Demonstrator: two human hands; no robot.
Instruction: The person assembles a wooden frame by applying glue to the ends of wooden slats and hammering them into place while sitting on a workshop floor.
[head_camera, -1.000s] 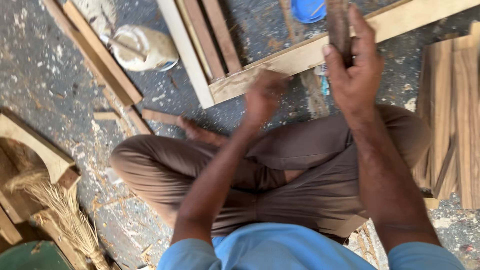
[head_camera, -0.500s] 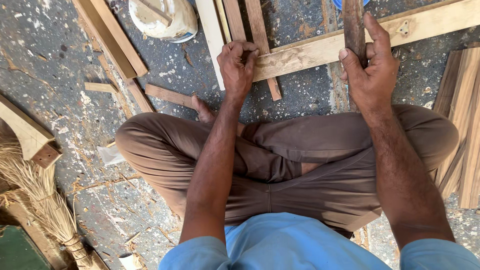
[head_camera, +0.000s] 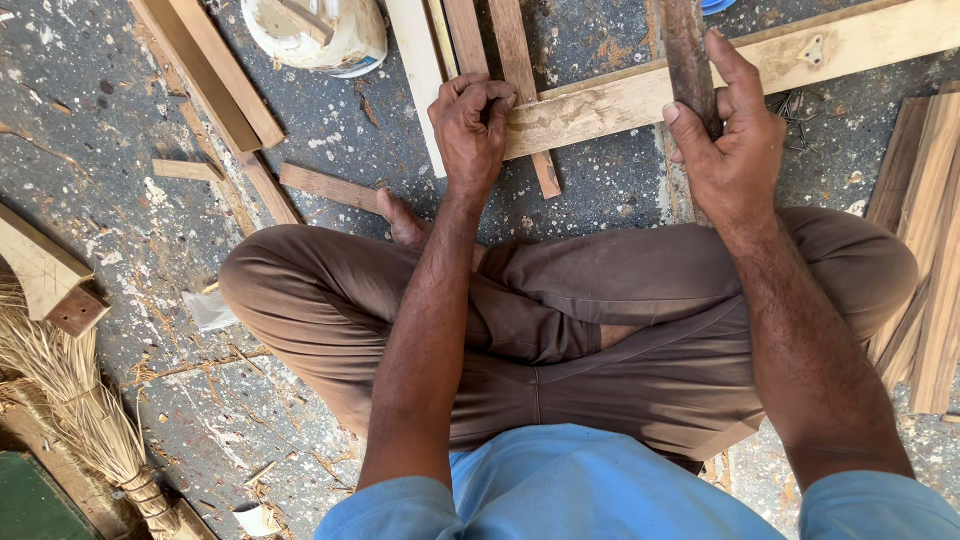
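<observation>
— So, what lies at the floor's left edge?
— Broom. Next, the left hand pinches fingers narrow on the pale batten; the right hand wraps a dark handle near the far edge.

Rough matt wood batten, unfinished

On the floor, the long batten lies crosswise over upright slats, with a bucket to their left. A broom lies at the floor's left edge, planks at its right; what look like nails sit just below the batten.
</observation>
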